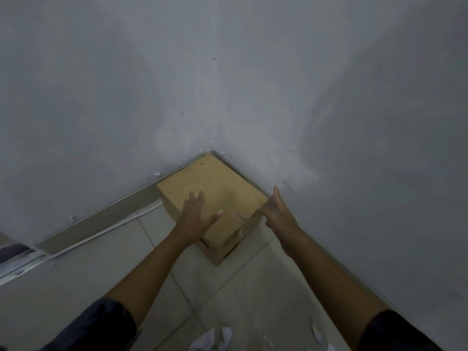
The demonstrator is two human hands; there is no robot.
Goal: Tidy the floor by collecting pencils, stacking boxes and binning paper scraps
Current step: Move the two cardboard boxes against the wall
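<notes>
down at the near edge, white paper scraps (222,338) lie crumpled and torn on the pale floor tiles (222,287), a larger wad in the middle and smaller shreds to its right. dark sleeves (106,323) frame both sides, and two bare forearms reach forward from them toward the room's corner.

further in, the left hand (196,215) lies flat on top of the upper cardboard box (215,188), fingers straight and spread, thumb stretched out to the right across the lid. the right hand (277,211) is at the box's right corner, fingers extended, some touching the edge of the lid near a small tear and one pointing up along the wall; it grips nothing that can be seen. the two hands are apart, one on each side of the box.

that box sits on a lower cardboard box (220,252), of which only the near corner shows beneath it. the stack is pushed into the corner where the two grey walls (126,97) meet, its far edges close against the skirting. a white cable (101,234) runs along the base of the left wall.
</notes>
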